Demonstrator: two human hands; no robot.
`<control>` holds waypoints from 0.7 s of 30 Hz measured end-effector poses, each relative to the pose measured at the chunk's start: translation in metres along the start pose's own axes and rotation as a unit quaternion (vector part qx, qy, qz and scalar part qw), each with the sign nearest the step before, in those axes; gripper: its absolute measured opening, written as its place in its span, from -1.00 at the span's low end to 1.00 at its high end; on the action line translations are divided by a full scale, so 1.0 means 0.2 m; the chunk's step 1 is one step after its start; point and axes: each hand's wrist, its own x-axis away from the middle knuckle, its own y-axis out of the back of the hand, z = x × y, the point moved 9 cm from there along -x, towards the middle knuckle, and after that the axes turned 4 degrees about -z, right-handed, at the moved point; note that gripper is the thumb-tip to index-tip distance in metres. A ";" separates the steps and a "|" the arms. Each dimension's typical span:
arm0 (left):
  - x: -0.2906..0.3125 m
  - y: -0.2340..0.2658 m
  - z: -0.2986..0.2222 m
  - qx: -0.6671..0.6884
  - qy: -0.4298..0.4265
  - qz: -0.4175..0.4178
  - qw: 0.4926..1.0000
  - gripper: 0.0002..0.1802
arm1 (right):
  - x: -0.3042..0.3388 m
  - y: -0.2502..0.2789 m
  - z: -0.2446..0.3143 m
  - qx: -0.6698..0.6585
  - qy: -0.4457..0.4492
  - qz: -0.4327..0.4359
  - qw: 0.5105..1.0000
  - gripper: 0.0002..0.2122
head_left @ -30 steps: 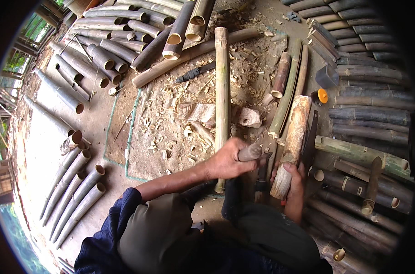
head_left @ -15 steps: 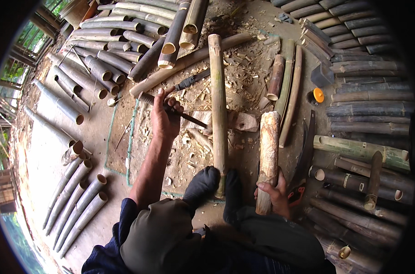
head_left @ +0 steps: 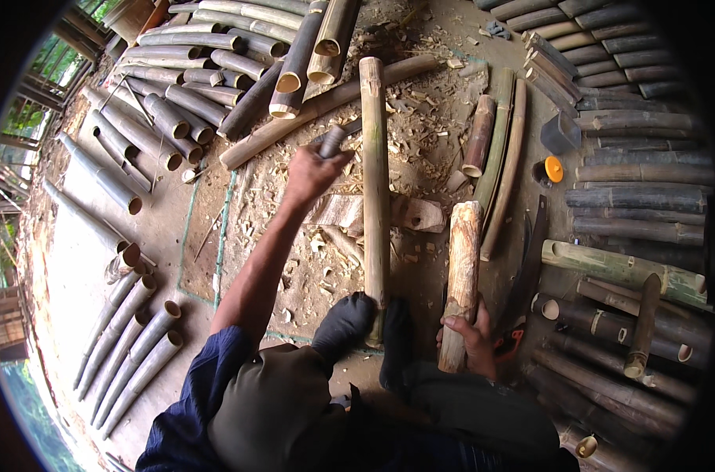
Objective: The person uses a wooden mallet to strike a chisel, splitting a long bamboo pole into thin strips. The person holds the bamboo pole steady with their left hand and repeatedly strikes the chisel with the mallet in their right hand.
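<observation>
Floor lies below; left hand grips a tool handle, right hand a log; firm holds advisable.

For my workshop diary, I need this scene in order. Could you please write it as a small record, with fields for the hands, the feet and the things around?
Left hand: grips a tool handle; blade unclear
Right hand: holds a log near its lower end
Feet: one each side of a pole
Under pole: wood block
Ground: wood chips
Right side: saw, orange-lidded jar, bamboo
</observation>
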 end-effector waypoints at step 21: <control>0.40 -0.47 0.25 -0.352 -0.040 0.170 0.919 -0.23 | 0.14 0.21 -0.04 -0.044 -0.002 -0.036 0.998 -0.38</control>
